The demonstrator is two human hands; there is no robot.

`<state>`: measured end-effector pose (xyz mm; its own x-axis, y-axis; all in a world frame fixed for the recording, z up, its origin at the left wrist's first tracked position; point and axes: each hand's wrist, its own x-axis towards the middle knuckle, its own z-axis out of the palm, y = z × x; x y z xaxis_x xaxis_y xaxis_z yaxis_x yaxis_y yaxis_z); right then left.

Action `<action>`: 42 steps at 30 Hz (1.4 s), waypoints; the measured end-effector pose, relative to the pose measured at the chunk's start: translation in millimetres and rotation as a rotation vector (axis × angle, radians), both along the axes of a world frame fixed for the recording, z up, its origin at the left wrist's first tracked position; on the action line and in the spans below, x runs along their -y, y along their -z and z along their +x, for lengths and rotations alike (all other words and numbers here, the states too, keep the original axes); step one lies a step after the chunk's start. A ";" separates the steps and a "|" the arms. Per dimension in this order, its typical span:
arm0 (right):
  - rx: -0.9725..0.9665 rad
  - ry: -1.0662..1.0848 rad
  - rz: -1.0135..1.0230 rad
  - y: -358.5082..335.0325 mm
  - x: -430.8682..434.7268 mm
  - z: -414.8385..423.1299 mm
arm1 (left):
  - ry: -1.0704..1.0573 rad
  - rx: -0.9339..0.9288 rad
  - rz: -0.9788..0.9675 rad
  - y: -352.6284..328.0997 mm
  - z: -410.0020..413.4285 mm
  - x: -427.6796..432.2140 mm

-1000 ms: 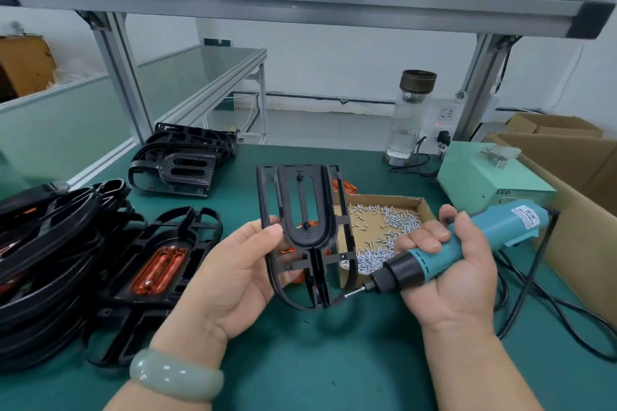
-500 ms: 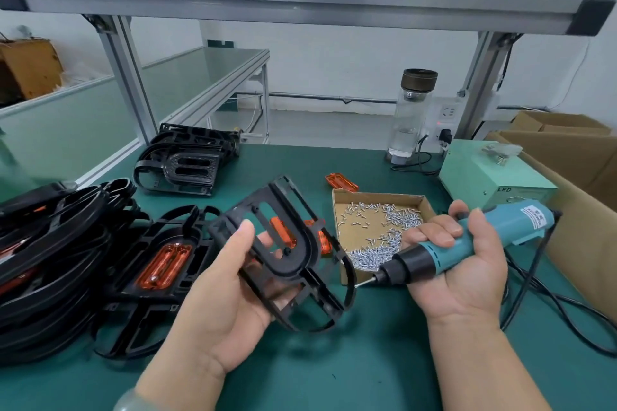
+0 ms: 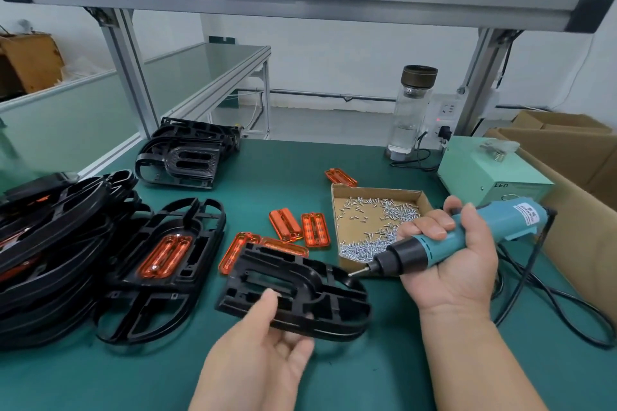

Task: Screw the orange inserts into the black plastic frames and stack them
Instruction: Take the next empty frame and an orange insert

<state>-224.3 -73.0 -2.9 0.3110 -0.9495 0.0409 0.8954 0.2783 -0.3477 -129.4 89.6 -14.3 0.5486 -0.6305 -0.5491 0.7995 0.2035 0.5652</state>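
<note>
My left hand [image 3: 263, 357] grips a black plastic frame [image 3: 293, 290] by its near edge, lying almost flat just above the green mat. My right hand [image 3: 450, 260] is closed around a teal electric screwdriver [image 3: 444, 237], its bit pointing left toward the frame's far end. Several loose orange inserts [image 3: 300, 227] lie on the mat behind the frame. To the left, a frame with an orange insert fitted [image 3: 165, 253] tops a stack of black frames [image 3: 50, 243].
A cardboard tray of small screws [image 3: 374, 220] sits right of the inserts. Behind it are a green power box [image 3: 490, 173], a water bottle [image 3: 410, 113] and cardboard boxes [image 3: 567, 157]. More black frames [image 3: 187, 153] lie at the back left. A black cable [image 3: 547, 304] loops on the right.
My left hand has tipped the frame from upright down to nearly flat and lowered it toward the mat, uncovering the orange inserts. The screwdriver hand has hardly moved.
</note>
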 end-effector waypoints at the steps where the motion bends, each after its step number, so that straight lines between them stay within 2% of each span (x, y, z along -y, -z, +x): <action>1: -0.001 -0.002 -0.002 0.2 -0.3 0.7 | 0.062 -0.001 0.017 0.2 0.1 -3.8; 4: -0.002 -0.002 -0.006 0.8 -1.1 2.0 | 0.326 -0.024 0.015 1.8 2.1 -14.5; 7: -0.011 -0.006 -0.010 1.5 -2.0 3.1 | 0.631 0.037 0.030 5.7 4.1 -21.7; 13: -0.022 -0.010 -0.006 2.7 -0.8 4.3 | 0.905 0.048 0.133 0.9 6.3 -22.5; 14: -0.028 -0.007 -0.004 2.8 -0.6 4.5 | 0.951 0.115 0.173 -2.5 9.0 -22.1; 15: -0.032 -0.004 -0.001 3.1 -0.5 4.5 | 1.018 0.315 0.264 -7.5 12.3 -24.2; 17: -0.032 -0.002 0.003 3.7 -0.3 4.4 | 1.083 0.891 0.434 -18.6 20.7 -27.1; 19: -0.021 0.000 0.004 4.0 0.4 4.2 | 0.943 1.369 0.460 -27.0 34.3 -24.7; 22: -0.012 0.005 0.005 3.3 1.1 3.3 | 0.601 1.845 0.394 -27.3 50.7 -9.9; 23: -0.008 0.002 0.004 3.2 1.0 3.0 | 0.592 1.927 0.318 -24.8 54.3 -3.9; 25: 0.002 -0.008 0.004 3.3 0.5 2.3 | 0.843 1.990 0.220 -18.1 54.6 6.1; 27: 0.009 -0.014 0.005 2.8 0.8 1.9 | 1.149 1.969 0.236 -8.1 51.8 14.1; 28: 0.010 -0.013 0.006 2.4 1.0 1.8 | 1.227 1.981 0.256 -5.7 50.3 15.5; 30: 0.014 -0.002 0.009 1.6 1.4 1.2 | 1.216 2.013 0.307 -0.2 49.2 13.6; 34: 0.025 0.010 0.000 1.1 1.7 -0.5 | 1.027 2.132 0.529 5.4 49.7 5.2; 37: 0.024 0.006 -0.007 0.9 1.1 0.1 | 0.966 2.106 0.670 5.4 52.0 1.9; 40: 0.017 0.001 -0.014 0.9 0.3 0.9 | 1.007 2.068 0.707 3.3 51.4 5.3; 42: 0.014 0.002 -0.015 0.9 0.0 1.0 | 1.041 2.045 0.665 2.0 51.0 7.6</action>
